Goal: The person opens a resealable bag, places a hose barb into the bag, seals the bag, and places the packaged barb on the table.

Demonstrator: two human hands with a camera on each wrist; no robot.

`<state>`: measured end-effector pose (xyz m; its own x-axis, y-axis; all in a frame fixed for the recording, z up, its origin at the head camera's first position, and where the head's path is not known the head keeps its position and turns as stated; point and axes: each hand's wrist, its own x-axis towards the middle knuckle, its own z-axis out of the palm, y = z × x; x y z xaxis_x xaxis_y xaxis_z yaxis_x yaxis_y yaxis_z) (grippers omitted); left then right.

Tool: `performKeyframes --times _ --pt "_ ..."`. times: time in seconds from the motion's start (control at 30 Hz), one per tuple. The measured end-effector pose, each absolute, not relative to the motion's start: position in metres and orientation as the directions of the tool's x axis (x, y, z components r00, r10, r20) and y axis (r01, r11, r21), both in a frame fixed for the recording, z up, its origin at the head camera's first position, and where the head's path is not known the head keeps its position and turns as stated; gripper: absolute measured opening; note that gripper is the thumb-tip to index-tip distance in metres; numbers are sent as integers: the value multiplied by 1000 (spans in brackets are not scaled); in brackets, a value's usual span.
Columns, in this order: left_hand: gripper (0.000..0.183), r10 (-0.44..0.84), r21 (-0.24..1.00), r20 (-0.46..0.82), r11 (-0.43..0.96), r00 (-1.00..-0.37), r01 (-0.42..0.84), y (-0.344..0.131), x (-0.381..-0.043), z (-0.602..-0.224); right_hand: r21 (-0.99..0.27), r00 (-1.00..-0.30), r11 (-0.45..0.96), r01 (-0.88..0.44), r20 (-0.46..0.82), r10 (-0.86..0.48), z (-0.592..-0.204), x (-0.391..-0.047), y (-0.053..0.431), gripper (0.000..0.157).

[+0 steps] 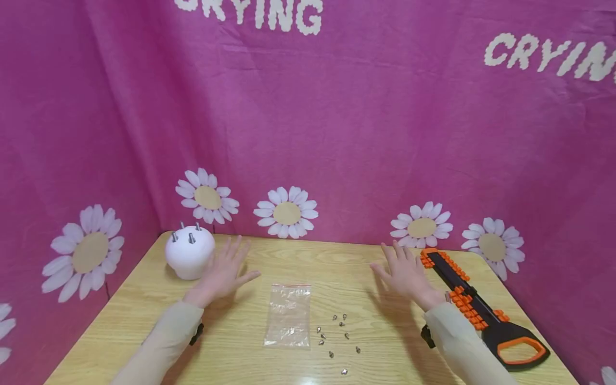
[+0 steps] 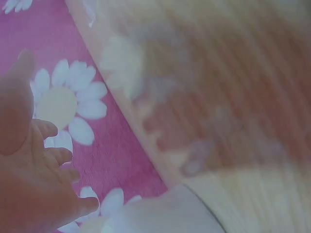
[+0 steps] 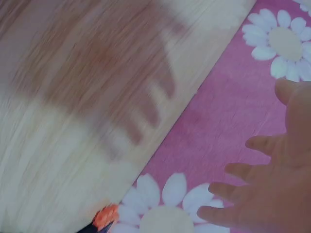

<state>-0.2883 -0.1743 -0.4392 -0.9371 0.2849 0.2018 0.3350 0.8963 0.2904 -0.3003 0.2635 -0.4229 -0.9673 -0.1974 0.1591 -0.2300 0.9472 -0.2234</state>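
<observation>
My left hand [image 1: 223, 274] is held over the table with fingers spread, beside a white rounded object [image 1: 189, 255] that has several metal studs sticking up from its top. My right hand [image 1: 404, 272] hovers on the other side, fingers spread and nothing in its grasp. Between the hands lies a clear zip bag [image 1: 289, 316] with a red line along its top edge. Several small metal screws [image 1: 331, 354] are scattered to the right of the bag. In the wrist views, the left palm [image 2: 34, 179] and the right palm [image 3: 277, 179] both show bare.
A long black and orange tool [image 1: 474, 305] with a looped handle lies along the table's right side, close to my right forearm. Pink cloth [image 1: 337, 133] printed with daisies hangs behind and beside the wooden table [image 1: 332, 262].
</observation>
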Motion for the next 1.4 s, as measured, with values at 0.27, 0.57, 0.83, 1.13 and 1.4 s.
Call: performKeyframes --times 0.27,0.57,0.83,1.13,1.4 --pt "84 376 312 199 851 -905 422 -164 -266 -453 -319 -936 884 -341 199 -290 -427 -295 232 65" --pt "83 463 353 161 798 -872 489 -148 -244 -462 -495 -930 788 -365 149 -336 -435 -293 201 53" --pt "83 526 375 114 763 -843 527 -138 -224 -472 -622 -926 706 -340 90 -367 -442 -296 178 45" --pt "80 591 355 70 738 -804 574 -128 -212 -470 -707 -912 632 -318 45 -408 -448 -300 164 37" --pt "72 609 324 34 743 -792 585 -123 -204 -469 -712 -887 616 -337 20 -462 -452 -305 144 31"
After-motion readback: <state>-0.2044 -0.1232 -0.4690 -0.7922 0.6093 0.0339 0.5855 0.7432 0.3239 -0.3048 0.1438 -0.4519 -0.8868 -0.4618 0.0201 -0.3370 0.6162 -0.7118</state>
